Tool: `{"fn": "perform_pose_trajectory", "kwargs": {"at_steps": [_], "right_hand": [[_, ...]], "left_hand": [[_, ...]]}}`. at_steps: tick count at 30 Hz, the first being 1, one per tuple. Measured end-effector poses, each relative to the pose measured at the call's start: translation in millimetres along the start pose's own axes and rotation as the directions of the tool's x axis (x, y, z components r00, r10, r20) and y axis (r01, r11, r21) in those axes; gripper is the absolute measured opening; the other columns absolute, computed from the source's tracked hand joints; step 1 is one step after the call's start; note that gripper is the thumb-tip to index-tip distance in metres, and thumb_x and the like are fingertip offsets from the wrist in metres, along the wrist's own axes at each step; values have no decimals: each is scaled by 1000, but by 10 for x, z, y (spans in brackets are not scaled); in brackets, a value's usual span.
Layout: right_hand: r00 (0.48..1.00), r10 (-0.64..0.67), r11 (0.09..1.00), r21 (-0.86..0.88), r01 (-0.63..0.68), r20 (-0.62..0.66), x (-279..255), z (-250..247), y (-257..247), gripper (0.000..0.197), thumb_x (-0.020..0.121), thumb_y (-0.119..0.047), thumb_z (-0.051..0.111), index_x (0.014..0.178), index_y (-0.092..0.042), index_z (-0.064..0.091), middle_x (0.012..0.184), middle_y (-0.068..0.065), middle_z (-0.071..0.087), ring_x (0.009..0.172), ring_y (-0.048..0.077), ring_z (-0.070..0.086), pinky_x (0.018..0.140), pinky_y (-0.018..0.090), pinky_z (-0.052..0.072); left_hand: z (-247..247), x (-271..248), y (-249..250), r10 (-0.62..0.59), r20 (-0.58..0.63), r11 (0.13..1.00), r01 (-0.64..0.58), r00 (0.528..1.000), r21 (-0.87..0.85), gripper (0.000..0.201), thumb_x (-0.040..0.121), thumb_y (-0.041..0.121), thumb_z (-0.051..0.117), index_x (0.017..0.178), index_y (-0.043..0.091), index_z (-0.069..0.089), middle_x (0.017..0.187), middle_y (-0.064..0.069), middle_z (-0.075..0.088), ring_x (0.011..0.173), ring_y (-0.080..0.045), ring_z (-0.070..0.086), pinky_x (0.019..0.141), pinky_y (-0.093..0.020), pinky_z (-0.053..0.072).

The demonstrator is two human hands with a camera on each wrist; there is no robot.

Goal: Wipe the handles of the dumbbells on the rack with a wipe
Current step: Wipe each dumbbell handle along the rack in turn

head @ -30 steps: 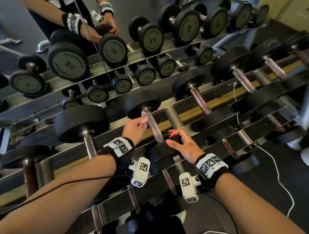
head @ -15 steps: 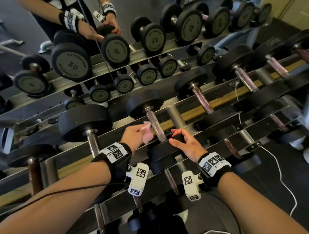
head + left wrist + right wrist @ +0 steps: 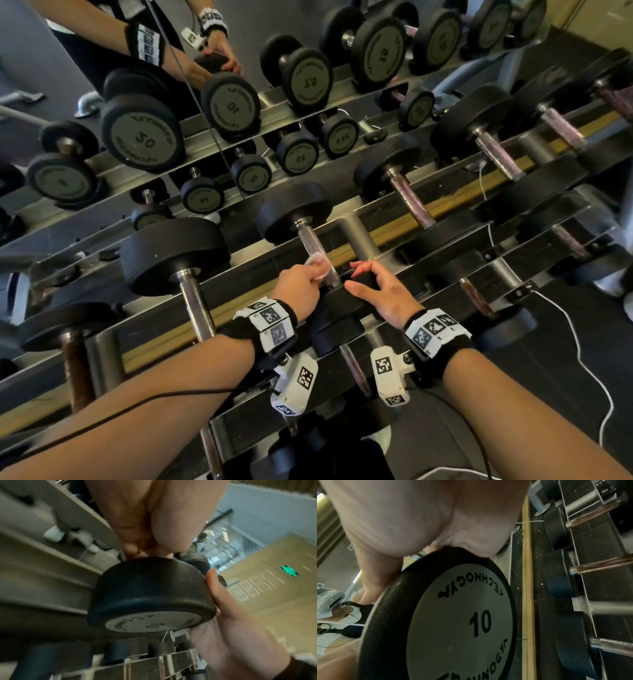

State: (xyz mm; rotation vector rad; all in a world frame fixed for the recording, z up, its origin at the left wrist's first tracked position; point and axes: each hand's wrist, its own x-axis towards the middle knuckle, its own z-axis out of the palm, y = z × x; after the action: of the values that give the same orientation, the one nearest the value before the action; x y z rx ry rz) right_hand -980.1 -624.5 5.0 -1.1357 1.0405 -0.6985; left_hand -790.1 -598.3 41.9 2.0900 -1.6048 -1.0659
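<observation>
A black dumbbell marked 10 lies on the rack (image 3: 239,301) in front of me, its metal handle (image 3: 310,240) running from the far head (image 3: 294,212) to the near head (image 3: 337,303). My left hand (image 3: 301,281) pinches a small pale wipe (image 3: 318,262) against the lower part of that handle. My right hand (image 3: 380,291) grips the top of the near head (image 3: 458,622), fingers curled over its rim. In the left wrist view the near head (image 3: 150,596) fills the middle with the left hand (image 3: 154,520) above it and the right hand (image 3: 236,635) beside it.
More dumbbells lie along the rack: a big one at left (image 3: 174,257), others at right (image 3: 387,171). A mirror (image 3: 171,102) behind repeats them and my arms. A white cable (image 3: 579,342) trails over the dark floor at right. A lower tier holds further dumbbells (image 3: 559,573).
The wipe in my left hand has slid down the handle toward the near head. My right hand has stayed on the near head.
</observation>
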Motion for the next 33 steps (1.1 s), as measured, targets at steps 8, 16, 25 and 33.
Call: {"fn": "perform_pose_trajectory", "kwargs": {"at_steps": [8,16,25,33], "right_hand": [[998,46,991,-122,-50,-39,-47,-6,-61,48,71,-46,78,108,-25,56,126,-5,56,107,14,60,73,17,52],[984,94,984,-136,-115,-150,-135,43,-35,78,65,-55,80,129,-30,44,125,0,53,112,13,54,83,21,47],[979,87,991,-87,-104,-185,-89,46,100,72,74,-47,80,133,-33,41,128,-10,48,115,6,47,81,12,37],[983,43,999,15,-41,-176,-80,42,202,73,70,-47,82,131,-36,42,125,-14,51,117,7,52,100,31,47]], "left_hand": [[-245,-94,80,46,226,998,-56,973,34,37,102,14,46,129,31,65,124,-4,66,115,-21,60,104,-29,45],[-716,18,77,95,38,974,-85,995,-208,32,100,11,51,126,21,67,115,-6,71,108,-20,66,94,-31,54],[-491,304,168,331,77,938,-337,940,84,41,99,2,48,129,25,65,139,6,56,134,-10,47,105,-5,22],[-395,364,105,337,313,777,-450,888,441,38,102,27,50,140,28,54,153,10,41,148,-10,19,119,-23,9]]}}
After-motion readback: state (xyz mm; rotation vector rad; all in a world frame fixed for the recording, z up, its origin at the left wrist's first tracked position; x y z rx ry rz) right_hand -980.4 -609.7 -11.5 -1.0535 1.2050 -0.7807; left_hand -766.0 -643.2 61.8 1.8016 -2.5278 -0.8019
